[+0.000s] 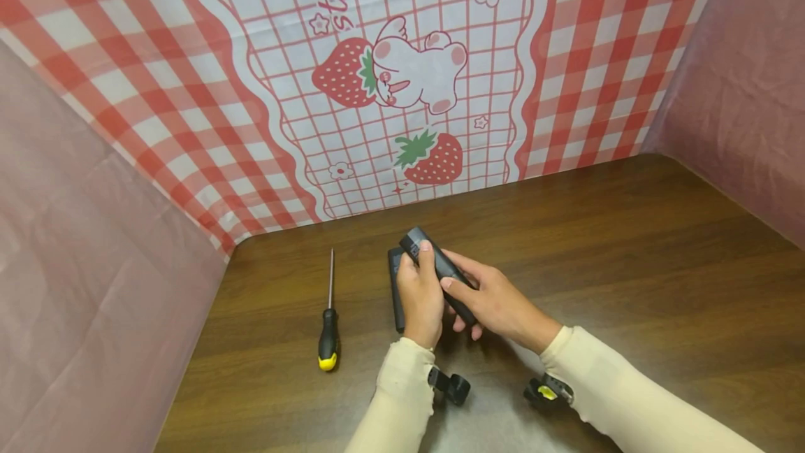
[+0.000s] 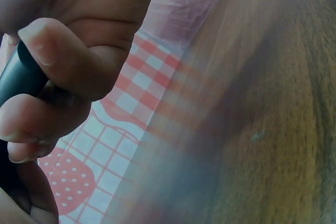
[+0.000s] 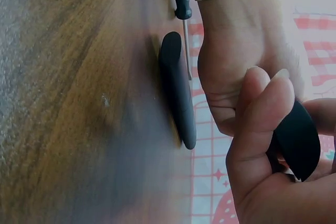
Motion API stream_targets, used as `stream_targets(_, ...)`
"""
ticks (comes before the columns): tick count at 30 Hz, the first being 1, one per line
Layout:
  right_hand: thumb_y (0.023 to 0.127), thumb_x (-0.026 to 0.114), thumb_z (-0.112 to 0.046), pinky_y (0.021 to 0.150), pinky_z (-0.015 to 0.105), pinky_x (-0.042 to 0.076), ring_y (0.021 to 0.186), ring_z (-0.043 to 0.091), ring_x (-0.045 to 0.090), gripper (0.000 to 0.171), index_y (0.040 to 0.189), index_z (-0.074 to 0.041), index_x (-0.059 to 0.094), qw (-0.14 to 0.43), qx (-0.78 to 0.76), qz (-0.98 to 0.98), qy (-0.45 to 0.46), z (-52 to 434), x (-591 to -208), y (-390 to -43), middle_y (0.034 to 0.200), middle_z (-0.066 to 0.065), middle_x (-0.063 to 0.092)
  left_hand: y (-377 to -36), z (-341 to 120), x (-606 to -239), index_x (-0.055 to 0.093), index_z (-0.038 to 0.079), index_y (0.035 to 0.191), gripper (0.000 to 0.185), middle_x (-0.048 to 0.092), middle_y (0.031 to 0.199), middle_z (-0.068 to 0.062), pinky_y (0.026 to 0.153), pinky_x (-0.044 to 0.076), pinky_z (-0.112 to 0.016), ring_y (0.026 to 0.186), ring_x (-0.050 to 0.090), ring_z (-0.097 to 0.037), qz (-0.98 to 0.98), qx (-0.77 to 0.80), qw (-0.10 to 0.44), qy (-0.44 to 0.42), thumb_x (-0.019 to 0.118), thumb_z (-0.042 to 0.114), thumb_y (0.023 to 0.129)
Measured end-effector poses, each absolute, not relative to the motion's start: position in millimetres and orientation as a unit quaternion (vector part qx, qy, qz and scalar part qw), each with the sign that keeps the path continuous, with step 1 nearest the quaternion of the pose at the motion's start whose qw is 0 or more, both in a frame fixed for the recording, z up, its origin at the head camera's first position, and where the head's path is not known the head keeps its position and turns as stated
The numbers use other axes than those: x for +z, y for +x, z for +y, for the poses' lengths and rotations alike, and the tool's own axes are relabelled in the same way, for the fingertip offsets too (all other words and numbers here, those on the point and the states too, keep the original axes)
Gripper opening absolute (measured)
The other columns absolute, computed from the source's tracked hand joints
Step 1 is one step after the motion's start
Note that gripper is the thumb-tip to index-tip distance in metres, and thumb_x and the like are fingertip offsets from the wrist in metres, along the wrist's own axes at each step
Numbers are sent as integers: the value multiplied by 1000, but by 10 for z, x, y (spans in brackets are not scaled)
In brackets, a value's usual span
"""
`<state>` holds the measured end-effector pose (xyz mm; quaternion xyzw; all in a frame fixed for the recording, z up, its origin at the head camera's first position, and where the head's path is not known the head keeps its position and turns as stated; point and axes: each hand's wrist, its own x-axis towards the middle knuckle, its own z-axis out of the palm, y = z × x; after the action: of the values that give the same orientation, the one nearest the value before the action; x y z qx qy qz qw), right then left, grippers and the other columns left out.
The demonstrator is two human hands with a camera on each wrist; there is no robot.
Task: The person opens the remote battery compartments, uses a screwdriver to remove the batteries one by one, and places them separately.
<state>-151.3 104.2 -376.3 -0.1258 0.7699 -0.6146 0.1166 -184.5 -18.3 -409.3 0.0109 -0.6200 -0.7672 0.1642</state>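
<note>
Both hands hold one long, slim black device (image 1: 445,265), tilted, with a glossy grey end that bears pale markings. My left hand (image 1: 423,303) grips its far part, thumb along the upper face; in the left wrist view curled fingers wrap the dark body (image 2: 21,77). Nearer me, my right hand (image 1: 503,303) holds the lower end, thumb on top and fingers underneath. The right wrist view shows that end (image 3: 299,140) as a curved black edge among the fingers. A similar black device (image 1: 396,292) lies on the table just left of the left hand, partly hidden by it.
A screwdriver (image 1: 328,338) with a black and yellow handle lies to the left on the wooden table (image 1: 270,383), its shaft pointing away. A strawberry-print checked cloth (image 1: 264,124) hangs behind. Pink cloth walls (image 1: 107,250) stand at both sides.
</note>
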Motion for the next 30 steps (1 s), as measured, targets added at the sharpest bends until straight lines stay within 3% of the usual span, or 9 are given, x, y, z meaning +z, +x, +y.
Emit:
stream_targets(4, 102, 60, -30, 46, 45, 53, 62, 32, 67, 57, 155, -29, 38, 114, -611, 774, -122, 1038, -3757, -1503, 83, 22, 64, -1848, -183, -4096, 60, 5, 104, 34, 61, 84, -5, 59, 49, -25, 70, 59, -16, -621, -765, 170, 8, 53, 38, 104)
stream_targets(14, 94, 67, -10, 52, 47, 55, 67, 29, 65, 71, 156, -9, 32, 84, -577, 798, -155, 1041, -3718, -1442, 85, 18, 64, -1866, -200, -4093, 60, 3, 100, 31, 59, 85, -5, 63, 49, -26, 73, 59, -16, -617, -764, 186, 30, 56, 33, 103)
stream_targets(21, 92, 70, -9, 48, 35, 54, 55, 19, 63, 64, 149, -10, 42, 22, -523, 836, -162, 1044, -3735, -1395, 97, 13, 62, -1863, -203, -4092, 57, 3, 103, 31, 59, 88, -8, 65, 53, -28, 75, 63, -19, -594, -785, 173, 38, 53, 34, 105)
stream_targets(24, 91, 71, -10, 47, 32, 53, 50, 15, 61, 58, 143, -9, 45, 0, -503, 850, -159, 1044, -3732, -1378, 93, 11, 62, -1863, -202, -4086, 57, 2, 103, 32, 59, 87, -9, 65, 52, -28, 75, 62, -19, -593, -785, 174, 41, 53, 34, 105)
stream_targets(26, 90, 71, -11, 48, 31, 53, 52, 14, 61, 55, 139, -8, 46, -10, -493, 856, -159, 1040, -3730, -1369, 91, 10, 63, -1867, -201, -4087, 57, 2, 103, 32, 59, 87, -9, 66, 52, -28, 75, 61, -20, -591, -786, 176, 42, 54, 33, 104)
stream_targets(30, 88, 75, -15, 65, 33, 54, 74, 15, 64, 56, 137, -5, 48, -56, -433, 882, -177, 1038, -3752, -1348, 106, 13, 67, -1858, -207, -4103, 56, 1, 105, 33, 63, 86, -13, 68, 55, -31, 75, 64, -24, -580, -795, 173, 41, 53, 33, 105)
